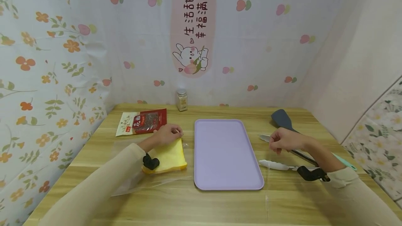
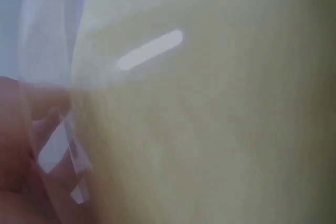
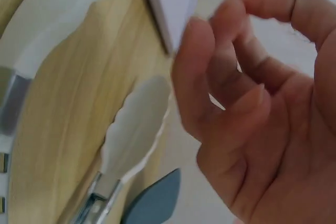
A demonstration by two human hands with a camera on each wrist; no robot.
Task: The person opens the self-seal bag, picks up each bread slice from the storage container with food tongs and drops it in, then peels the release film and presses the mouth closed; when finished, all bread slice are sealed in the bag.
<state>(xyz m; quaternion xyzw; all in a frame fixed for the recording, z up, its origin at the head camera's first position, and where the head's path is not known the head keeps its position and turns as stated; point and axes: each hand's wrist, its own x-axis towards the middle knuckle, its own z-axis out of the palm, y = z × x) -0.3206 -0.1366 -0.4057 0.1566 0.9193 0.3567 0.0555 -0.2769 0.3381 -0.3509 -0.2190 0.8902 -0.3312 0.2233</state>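
In the head view my left hand (image 1: 168, 134) grips the far edge of a yellow bread-like slice (image 1: 171, 156) with an orange rim. Clear plastic film (image 2: 47, 35) lies over the slice in the left wrist view, and the fingers bend round its edge; some of them are blurred. My right hand (image 1: 284, 139) hangs over a pair of tongs (image 1: 274, 165) with whitish scalloped heads. Its fingers (image 3: 197, 51) are loosely curled, and I see nothing held in them.
A lilac tray (image 1: 224, 154) lies between the hands. Behind the left hand is a red seasoning packet (image 1: 147, 121), with a small spice jar (image 1: 182, 99) at the back edge. A dark grey spatula (image 1: 281, 118) lies at the right, partly hidden by the right arm.
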